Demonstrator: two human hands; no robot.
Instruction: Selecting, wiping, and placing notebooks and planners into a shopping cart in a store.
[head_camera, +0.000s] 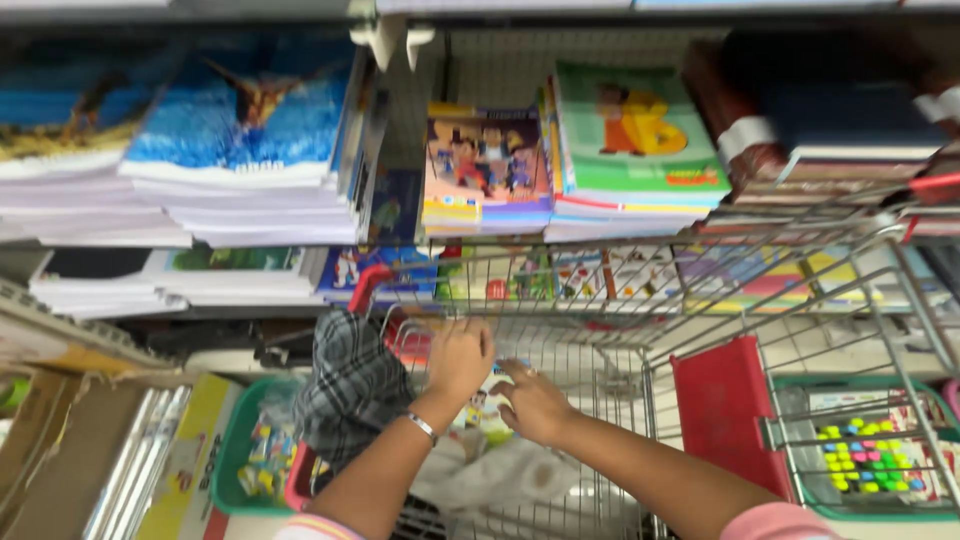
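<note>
From the head view, both of the person's arms reach forward into a wire shopping cart (700, 300) parked in front of shelves stacked with notebooks. The left hand (460, 358) rests with its fingers curled down over the top edge of a small colourful book (482, 410), while the right hand (533, 402) lies just beside it, fingers spread flat against the same book's cover; neither is clenched into a fist, and both appear to press on the book rather than lift it (motion blur keeps the exact grip uncertain). The book sits low inside the cart basket, above a pale bag or cloth at the bottom, with a dark plaid cloth (350, 385) draped just to its left. A silver bracelet (422, 426) circles the left wrist. Behind the cart, a purple cartoon notebook stack (485, 170) and a green cartoon notebook stack (635, 140) fill the upper shelf. The work in hand seems to be settling the book into the basket; I judge that a further move would call for both hands to let go cleanly, without snagging on the wires.
</note>
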